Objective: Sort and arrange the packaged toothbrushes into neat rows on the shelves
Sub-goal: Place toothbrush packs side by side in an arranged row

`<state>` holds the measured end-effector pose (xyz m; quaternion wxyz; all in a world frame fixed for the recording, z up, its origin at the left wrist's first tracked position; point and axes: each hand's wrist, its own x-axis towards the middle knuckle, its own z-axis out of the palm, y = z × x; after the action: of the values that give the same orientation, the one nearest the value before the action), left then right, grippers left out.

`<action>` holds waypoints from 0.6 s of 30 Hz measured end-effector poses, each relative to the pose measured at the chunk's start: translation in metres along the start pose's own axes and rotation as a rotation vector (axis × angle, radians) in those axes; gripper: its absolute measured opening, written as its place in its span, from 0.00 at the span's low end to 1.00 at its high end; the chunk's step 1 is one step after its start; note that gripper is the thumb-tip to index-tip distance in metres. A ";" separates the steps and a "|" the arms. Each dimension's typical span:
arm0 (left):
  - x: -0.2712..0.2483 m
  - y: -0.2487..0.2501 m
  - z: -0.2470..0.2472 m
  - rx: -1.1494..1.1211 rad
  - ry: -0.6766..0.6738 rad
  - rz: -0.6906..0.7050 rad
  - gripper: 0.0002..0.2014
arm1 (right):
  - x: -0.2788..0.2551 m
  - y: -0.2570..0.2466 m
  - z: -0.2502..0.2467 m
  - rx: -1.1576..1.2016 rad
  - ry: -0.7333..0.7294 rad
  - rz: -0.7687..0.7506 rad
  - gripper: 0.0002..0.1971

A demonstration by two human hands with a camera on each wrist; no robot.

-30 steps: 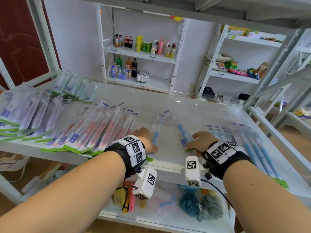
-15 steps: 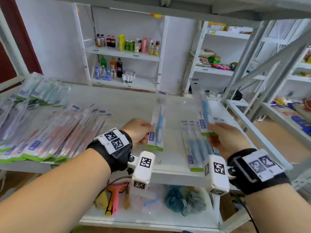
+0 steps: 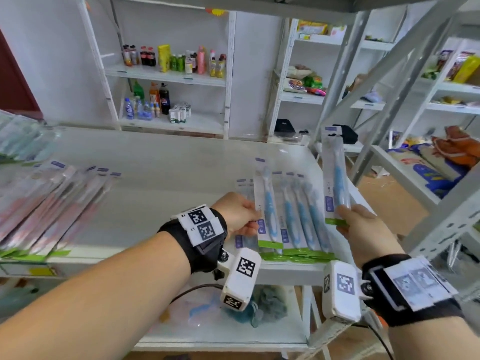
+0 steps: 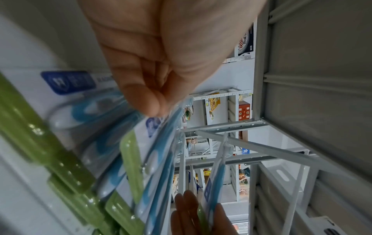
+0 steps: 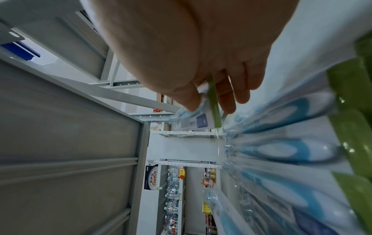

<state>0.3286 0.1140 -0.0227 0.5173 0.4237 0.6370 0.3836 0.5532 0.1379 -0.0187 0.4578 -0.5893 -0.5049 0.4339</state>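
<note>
My left hand [image 3: 240, 216] pinches the lower edge of a blue packaged toothbrush [image 3: 267, 203] and holds it just over the row of blue toothbrush packs [image 3: 301, 219] lying on the white shelf [image 3: 168, 178]. My right hand [image 3: 355, 224] grips a second blue packaged toothbrush [image 3: 335, 175] by its green bottom strip, upright, to the right of that row. In the left wrist view the left hand [image 4: 157, 95] pinches its pack [image 4: 161, 143]. The right wrist view has the right hand [image 5: 211, 95] around its pack [image 5: 197, 120]. Pink toothbrush packs [image 3: 52, 203] lie in a row at the left.
A slanted grey shelf upright [image 3: 368, 87] stands right behind the raised pack. More packs [image 3: 23, 141] are piled at the far left of the shelf. Sponges [image 3: 267, 302] lie on the lower shelf. Drink bottles [image 3: 168, 61] fill the back shelving.
Both hands lifted a blue pack off the shelf and carried it right. The left pack now hangs over the blue row; the right one is raised beside it. My view swung right.
</note>
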 end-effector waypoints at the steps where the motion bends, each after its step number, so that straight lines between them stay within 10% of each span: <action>1: 0.002 0.001 0.004 0.015 0.008 -0.010 0.07 | 0.002 0.003 -0.001 -0.009 -0.013 -0.006 0.07; 18: 0.020 0.007 0.029 0.274 0.025 -0.065 0.01 | 0.023 0.026 -0.002 -0.027 -0.151 0.048 0.08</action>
<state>0.3563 0.1366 -0.0277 0.4587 0.4647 0.7032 0.2814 0.5624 0.1585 -0.0445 0.3999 -0.5729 -0.5294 0.4813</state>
